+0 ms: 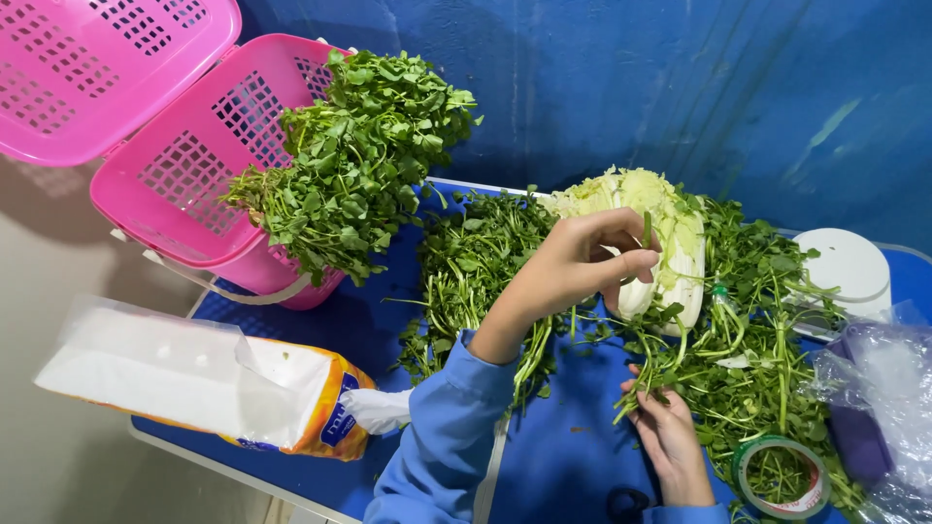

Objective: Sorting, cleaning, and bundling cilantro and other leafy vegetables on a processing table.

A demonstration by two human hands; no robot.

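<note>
Pink lid [92, 68]: upper left of the frame, cut off by the top and left edges.
Pink basket [184, 165]: its inside largely hidden under the leafy bunch [354, 155] resting in it.
Cabbage [655, 228]: centre, middle part covered by the left hand [573, 267].
Left hand: fingertips partly buried among stems, grip unclear.
Right hand [670, 437]: wrist cut by the bottom edge; fingertips hidden under loose greens [748, 340].
Tape roll [780, 475]: lower right, partly overlaid by stems.
Plastic bag [879, 408]: right edge crops it; contents blurred, purple, unidentifiable.
White round object [849, 267]: far right, kind cannot be told.
Dark object [628, 505]: bottom edge, mostly cropped.
Tissue pack [209, 383]: lower left, print too small.
</note>
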